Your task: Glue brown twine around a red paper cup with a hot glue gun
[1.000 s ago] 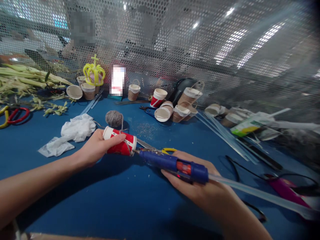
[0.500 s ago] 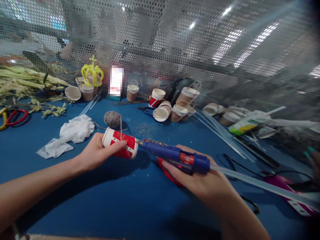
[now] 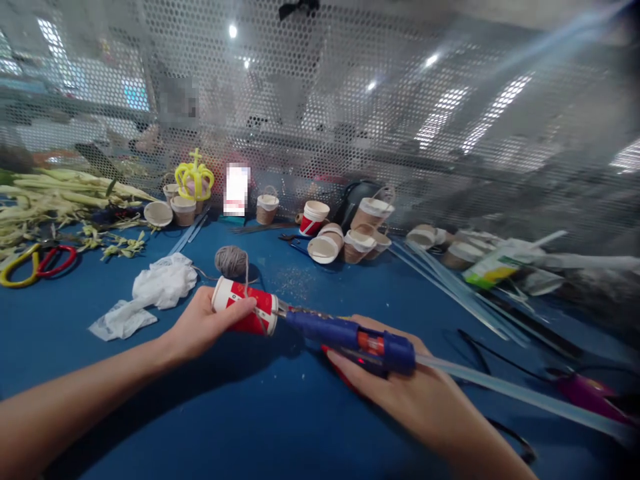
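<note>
My left hand point(image 3: 207, 320) grips a red and white paper cup point(image 3: 257, 319) lying on its side in the air. A strand of grey yarn crosses the cup under my thumb and leads to a yarn ball point(image 3: 231, 261) behind it. In my right hand point(image 3: 400, 393) is a blue glue gun point(image 3: 330, 331), its metal nozzle at the cup's right end. Whether the nozzle touches the cup, I cannot tell. A long clear glue stick point(image 3: 480, 379) sticks out of the gun's back. A crumpled white cloth point(image 3: 163, 281) lies left of the cup.
Several twine-wrapped cups point(image 3: 359, 244) stand or lie along the mesh panel point(image 3: 310, 87). Scissors point(image 3: 43, 263) and pale stalks point(image 3: 65, 190) are at the left. Loose glue sticks point(image 3: 445, 283), a black cable point(image 3: 473, 343) and a purple power strip point(image 3: 587, 395) lie at the right.
The view has tilted up a little, so the table's things appear lower. Both hands keep their grip, with the nozzle still at the cup's right end.
</note>
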Demonstrator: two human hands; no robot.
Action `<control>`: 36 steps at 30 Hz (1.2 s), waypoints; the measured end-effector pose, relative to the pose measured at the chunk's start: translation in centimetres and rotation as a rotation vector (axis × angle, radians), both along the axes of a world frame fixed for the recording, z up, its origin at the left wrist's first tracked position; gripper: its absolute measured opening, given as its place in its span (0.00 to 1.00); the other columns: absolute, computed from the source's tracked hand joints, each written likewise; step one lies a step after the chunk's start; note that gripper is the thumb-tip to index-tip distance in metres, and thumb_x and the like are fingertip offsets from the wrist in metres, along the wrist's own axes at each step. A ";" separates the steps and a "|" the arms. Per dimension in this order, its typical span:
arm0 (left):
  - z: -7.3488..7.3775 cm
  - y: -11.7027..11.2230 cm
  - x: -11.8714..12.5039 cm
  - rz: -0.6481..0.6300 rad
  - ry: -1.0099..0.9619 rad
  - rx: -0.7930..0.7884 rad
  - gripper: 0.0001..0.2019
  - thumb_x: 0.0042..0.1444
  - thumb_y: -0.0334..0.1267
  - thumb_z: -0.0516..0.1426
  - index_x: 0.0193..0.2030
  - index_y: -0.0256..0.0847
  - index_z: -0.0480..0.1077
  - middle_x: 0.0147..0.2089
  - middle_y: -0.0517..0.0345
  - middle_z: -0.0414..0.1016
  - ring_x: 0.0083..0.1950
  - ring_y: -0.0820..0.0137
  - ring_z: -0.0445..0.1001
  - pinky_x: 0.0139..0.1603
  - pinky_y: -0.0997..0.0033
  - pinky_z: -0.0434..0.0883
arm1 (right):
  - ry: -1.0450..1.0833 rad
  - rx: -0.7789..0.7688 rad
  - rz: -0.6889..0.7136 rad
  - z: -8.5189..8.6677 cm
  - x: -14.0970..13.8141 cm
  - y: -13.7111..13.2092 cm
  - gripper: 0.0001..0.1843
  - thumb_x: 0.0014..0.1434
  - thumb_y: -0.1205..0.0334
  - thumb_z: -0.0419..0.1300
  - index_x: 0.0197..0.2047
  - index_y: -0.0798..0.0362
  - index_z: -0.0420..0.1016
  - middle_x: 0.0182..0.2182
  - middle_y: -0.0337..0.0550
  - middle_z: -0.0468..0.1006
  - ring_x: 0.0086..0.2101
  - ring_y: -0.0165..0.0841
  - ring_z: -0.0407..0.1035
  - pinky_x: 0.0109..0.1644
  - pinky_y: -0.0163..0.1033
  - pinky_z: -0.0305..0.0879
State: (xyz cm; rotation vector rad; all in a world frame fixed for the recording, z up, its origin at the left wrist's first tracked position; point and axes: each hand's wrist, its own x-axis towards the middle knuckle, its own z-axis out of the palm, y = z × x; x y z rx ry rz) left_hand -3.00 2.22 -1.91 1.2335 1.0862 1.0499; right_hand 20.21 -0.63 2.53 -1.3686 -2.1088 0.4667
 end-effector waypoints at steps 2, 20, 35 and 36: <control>-0.1 0.1 -0.1 0.008 0.012 0.014 0.15 0.47 0.45 0.59 0.28 0.32 0.73 0.26 0.53 0.76 0.26 0.71 0.71 0.28 0.76 0.68 | -0.042 -0.023 0.025 0.4 -0.2 0.0 0.06 0.52 0.59 0.56 0.27 0.51 0.70 0.23 0.39 0.73 0.22 0.32 0.68 0.23 0.36 0.66; 0.5 0.1 0.2 0.058 -0.127 -0.089 0.11 0.43 0.42 0.62 0.25 0.34 0.74 0.23 0.58 0.76 0.23 0.76 0.70 0.26 0.80 0.67 | -0.067 -0.041 0.058 -0.5 0.1 -0.2 0.05 0.52 0.59 0.56 0.28 0.50 0.69 0.29 0.43 0.75 0.29 0.37 0.71 0.32 0.41 0.69; 0.5 0.1 0.1 0.072 -0.068 -0.078 0.13 0.43 0.44 0.61 0.24 0.34 0.73 0.22 0.58 0.75 0.23 0.76 0.68 0.23 0.80 0.63 | 0.233 -0.365 -0.190 0.4 0.7 0.7 0.14 0.47 0.50 0.60 0.29 0.51 0.65 0.12 0.31 0.65 0.13 0.26 0.58 0.17 0.32 0.58; 0.5 0.1 0.2 0.071 -0.065 -0.080 0.12 0.43 0.44 0.61 0.23 0.34 0.72 0.22 0.58 0.75 0.23 0.76 0.68 0.23 0.80 0.63 | 0.258 -0.360 -0.189 0.5 1.1 1.1 0.14 0.47 0.49 0.60 0.27 0.52 0.67 0.13 0.33 0.66 0.15 0.26 0.60 0.19 0.32 0.59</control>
